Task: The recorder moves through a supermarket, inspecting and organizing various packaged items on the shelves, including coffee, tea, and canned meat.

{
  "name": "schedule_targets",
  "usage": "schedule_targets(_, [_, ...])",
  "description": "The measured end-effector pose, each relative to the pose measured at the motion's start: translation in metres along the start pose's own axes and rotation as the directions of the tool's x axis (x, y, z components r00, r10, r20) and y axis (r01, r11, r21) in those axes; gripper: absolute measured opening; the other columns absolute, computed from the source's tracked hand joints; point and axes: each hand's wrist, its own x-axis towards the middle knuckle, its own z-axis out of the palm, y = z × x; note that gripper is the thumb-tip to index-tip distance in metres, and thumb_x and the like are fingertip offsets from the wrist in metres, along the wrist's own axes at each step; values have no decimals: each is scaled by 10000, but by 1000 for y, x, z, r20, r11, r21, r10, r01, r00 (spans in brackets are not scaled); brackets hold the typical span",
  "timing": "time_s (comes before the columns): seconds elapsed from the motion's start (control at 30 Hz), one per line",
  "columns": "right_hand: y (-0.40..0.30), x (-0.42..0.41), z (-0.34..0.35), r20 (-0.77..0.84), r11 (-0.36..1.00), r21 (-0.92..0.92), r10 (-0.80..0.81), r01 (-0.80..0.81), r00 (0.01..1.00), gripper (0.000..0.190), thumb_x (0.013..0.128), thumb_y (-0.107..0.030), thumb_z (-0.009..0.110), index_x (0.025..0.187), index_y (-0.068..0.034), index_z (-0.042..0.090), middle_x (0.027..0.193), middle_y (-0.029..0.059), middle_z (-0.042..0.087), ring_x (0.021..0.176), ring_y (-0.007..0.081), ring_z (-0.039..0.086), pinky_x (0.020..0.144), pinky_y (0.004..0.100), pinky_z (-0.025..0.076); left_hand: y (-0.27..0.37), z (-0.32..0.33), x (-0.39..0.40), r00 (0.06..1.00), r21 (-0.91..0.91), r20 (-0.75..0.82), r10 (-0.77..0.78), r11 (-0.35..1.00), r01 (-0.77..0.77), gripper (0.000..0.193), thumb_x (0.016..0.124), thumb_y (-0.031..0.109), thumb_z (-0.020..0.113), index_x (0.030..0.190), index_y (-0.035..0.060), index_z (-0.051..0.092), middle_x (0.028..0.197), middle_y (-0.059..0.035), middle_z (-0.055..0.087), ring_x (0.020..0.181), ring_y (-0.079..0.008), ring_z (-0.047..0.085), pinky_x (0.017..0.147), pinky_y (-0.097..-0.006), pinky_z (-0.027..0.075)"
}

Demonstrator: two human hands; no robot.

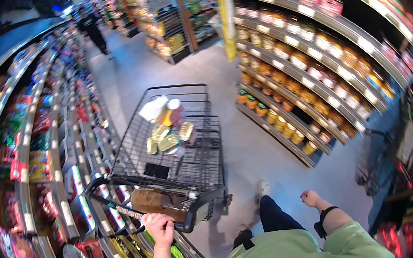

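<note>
My left hand [158, 228] is closed around the handle bar [130, 212] of a black wire shopping cart [197, 149]. Inside its basket lie a white package [154, 108], several gold-coloured packs [165, 139] and other small goods too blurred to name. A dark flat rectangle [156, 170] shows near the basket's back. Just beyond the handle rests a brown bag or case [154, 203]. Beside my hip, away from the cart, my right hand [310, 197] hangs with fingers curled and nothing visible in it.
Shelves of packaged goods [36, 148] run close along the left. On the right stand shelves of jars [284, 70]. Farther up the aisle a person in dark clothes [91, 27] is on foot. A wire display rack [172, 29] stands ahead. Another cart-like object [374, 159] is blurred at right.
</note>
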Motion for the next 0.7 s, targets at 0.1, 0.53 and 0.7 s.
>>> schedule_targets(0.1, [-14,59,-14,43,997,79,-29,26,999,266,833,-177,549,997,-51,717,882,151,720,861,293,693,809,375,543,-4,-8,-2,998,96,29,-49,994,46,124,663,201,614,563,127,616,589,-25,564,687,-216,542,879,-393,344])
schedule_targets(0.53, [-275,222,-152,153,766,201,-641,611,752,419,917,-240,537,1274,-20,544,1173,235,628,1119,373,603,957,423,477,42,60,45,949,259,-191,-249,920,293,204,638,97,634,483,46,513,527,-80,517,608,-273,497,812,-405,396])
schedule_targets(0.7, [-376,209,-167,152,611,401,-779,682,608,608,930,-260,579,1407,41,352,1358,290,455,1238,386,511,1048,413,410,75,112,88,946,278,-198,-258,910,307,217,651,124,639,481,60,520,537,-86,537,608,-287,507,784,-423,394])
